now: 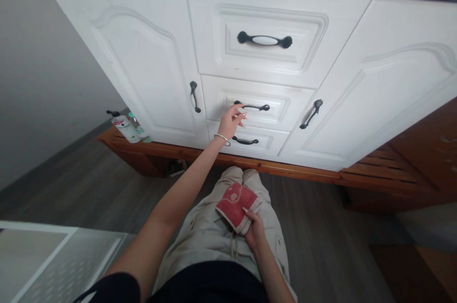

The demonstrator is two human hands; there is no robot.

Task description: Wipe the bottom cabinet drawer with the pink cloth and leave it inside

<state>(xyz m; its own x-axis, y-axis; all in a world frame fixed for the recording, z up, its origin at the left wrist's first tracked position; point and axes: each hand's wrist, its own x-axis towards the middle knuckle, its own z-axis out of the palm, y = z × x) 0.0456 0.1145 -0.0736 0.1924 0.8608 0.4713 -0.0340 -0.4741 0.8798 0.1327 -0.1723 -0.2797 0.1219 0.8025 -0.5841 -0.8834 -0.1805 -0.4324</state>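
Observation:
My left hand (pixel 232 121) reaches out to the middle drawer (pixel 257 103) of a white cabinet, its fingers curled loosely at the left end of the dark drawer handle (pixel 254 107). Whether the fingers grip the handle is unclear. A thin bangle sits on that wrist. My right hand (pixel 254 230) rests low against my thigh and holds a folded red cloth (pixel 235 205) with a pale pattern. A larger top drawer (pixel 274 32) lies above the middle one and a narrow bottom drawer (pixel 250 141) below it.
White cabinet doors (pixel 143 60) (pixel 385 89) with dark handles flank the drawers. A white pump bottle (pixel 123 127) and a second bottle (pixel 137 128) stand on a wooden base (pixel 303 172) at the left. Grey wood floor (pixel 321 227) lies below. A white surface (pixel 53 255) sits at bottom left.

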